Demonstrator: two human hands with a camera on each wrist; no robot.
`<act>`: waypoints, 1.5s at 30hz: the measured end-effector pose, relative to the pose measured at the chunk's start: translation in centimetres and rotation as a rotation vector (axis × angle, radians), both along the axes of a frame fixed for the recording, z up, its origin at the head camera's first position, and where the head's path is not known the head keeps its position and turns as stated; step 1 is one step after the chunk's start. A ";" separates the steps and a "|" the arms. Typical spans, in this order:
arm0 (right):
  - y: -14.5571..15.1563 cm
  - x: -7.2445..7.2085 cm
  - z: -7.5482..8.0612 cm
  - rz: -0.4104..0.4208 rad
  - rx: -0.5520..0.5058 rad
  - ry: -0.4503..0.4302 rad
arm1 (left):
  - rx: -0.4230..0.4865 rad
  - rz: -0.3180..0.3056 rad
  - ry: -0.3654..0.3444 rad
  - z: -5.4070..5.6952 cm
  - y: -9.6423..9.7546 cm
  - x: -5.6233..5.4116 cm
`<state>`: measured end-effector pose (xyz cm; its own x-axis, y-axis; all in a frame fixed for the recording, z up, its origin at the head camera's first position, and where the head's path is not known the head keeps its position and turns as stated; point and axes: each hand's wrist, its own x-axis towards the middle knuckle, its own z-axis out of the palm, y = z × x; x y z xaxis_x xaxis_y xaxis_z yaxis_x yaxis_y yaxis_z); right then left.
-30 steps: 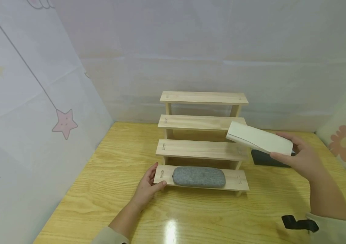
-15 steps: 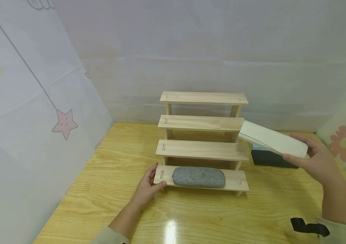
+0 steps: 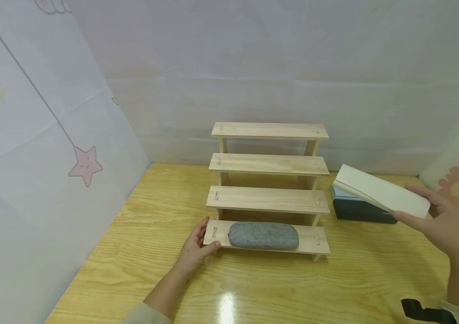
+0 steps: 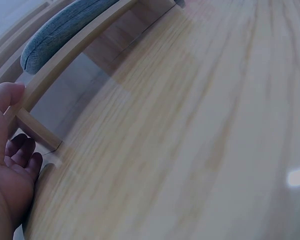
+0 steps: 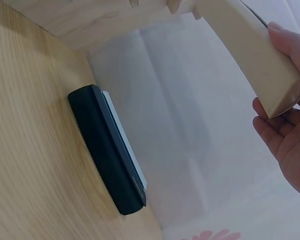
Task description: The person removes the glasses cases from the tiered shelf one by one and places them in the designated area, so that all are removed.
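Note:
A wooden stepped display shelf (image 3: 267, 198) with several tiers stands on the table. A grey fabric glasses case (image 3: 263, 235) lies on its lowest tier. My left hand (image 3: 195, 248) grips the left end of that tier, thumb at the front edge and fingers curled at its side, as the left wrist view (image 4: 12, 170) also has it. Off the shelf's right side, my right hand (image 3: 442, 220) holds a long white case (image 3: 382, 191), apparently a glasses case, by its right end. It hangs tilted above the table, with its wedge-shaped end visible in the right wrist view.
Behind and below the white case, a dark case (image 3: 361, 211) lies on the wooden table (image 3: 140, 252), a light-blue case (image 3: 338, 192) just behind it. Fabric walls with printed stars and flowers close off the back and sides. A black strap (image 3: 425, 311) hangs at the right sleeve.
My right hand has carried the white case to the right and slightly down, away from the shelf, uncovering more of the dark and light-blue cases. My left hand has stayed put.

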<state>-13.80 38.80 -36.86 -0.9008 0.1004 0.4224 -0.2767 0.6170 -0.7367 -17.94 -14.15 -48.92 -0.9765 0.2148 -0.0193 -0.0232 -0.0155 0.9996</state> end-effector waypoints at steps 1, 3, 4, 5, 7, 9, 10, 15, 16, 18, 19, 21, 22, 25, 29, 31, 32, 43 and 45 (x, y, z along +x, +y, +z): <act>0.1 0.1 -0.1 -0.005 0.010 0.002 | 0.004 0.002 -0.007 0.0 0.0 0.0; 0.4 0.3 -0.2 -0.015 0.015 -0.016 | 0.003 0.001 -0.009 0.0 0.0 0.0; 0.5 0.5 -0.3 -0.023 0.024 -0.027 | 0.003 0.002 -0.011 0.0 0.0 0.0; 0.6 0.6 -0.4 -0.032 0.031 -0.047 | 0.000 -0.001 -0.007 0.0 0.0 0.0; 0.8 0.8 -0.7 -0.058 0.046 -0.089 | 0.000 -0.001 -0.009 0.0 0.0 0.0; 1.0 1.1 -0.9 -0.091 0.062 -0.140 | 0.000 -0.001 -0.009 0.0 0.0 0.0; 1.1 1.1 -1.0 -0.107 0.073 -0.162 | -0.003 -0.004 -0.004 0.0 0.0 0.0; 1.6 1.6 -1.7 -0.163 0.098 -0.232 | -0.001 -0.002 -0.001 0.0 0.0 0.0; 1.7 1.7 -1.9 -0.159 0.095 -0.234 | -0.001 -0.004 0.002 0.0 0.0 0.0; 1.9 1.8 -2.2 -0.151 0.086 -0.230 | 0.005 -0.001 -0.003 0.0 0.0 0.0; 1.9 1.9 -2.4 -0.148 0.089 -0.227 | 0.006 0.000 -0.004 0.0 0.0 0.0; 2.1 1.9 -2.9 -0.141 0.088 -0.232 | 0.009 0.003 -0.002 0.0 0.0 -0.1; 2.2 2.0 -3.2 -0.135 0.083 -0.237 | 0.010 0.004 -0.003 0.1 0.1 -0.1; 2.4 2.0 -4.0 -0.161 0.112 -0.290 | 0.009 0.002 -0.004 0.1 0.1 -0.1; 2.7 2.0 -5.0 -0.195 0.146 -0.388 | 0.005 -0.001 -0.014 0.1 0.0 0.0; 2.7 2.0 -5.4 -0.196 0.153 -0.412 | 0.004 0.002 -0.017 0.0 0.0 0.0; 2.8 2.1 -5.6 -0.193 0.160 -0.418 | 0.004 0.002 -0.019 0.0 0.0 0.0; 2.1 2.5 -7.2 -0.162 0.175 -0.384 | -0.009 0.006 -0.022 -0.1 0.0 -0.1; 2.0 2.5 -7.5 -0.162 0.177 -0.374 | -0.010 0.010 -0.022 -0.1 0.0 -0.1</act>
<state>-11.28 40.82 -44.31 -0.9736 0.2080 0.0936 0.0993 0.7558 -0.6472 -18.06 -14.16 -49.05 -0.9779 0.2048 -0.0427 -0.0448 -0.0055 0.9990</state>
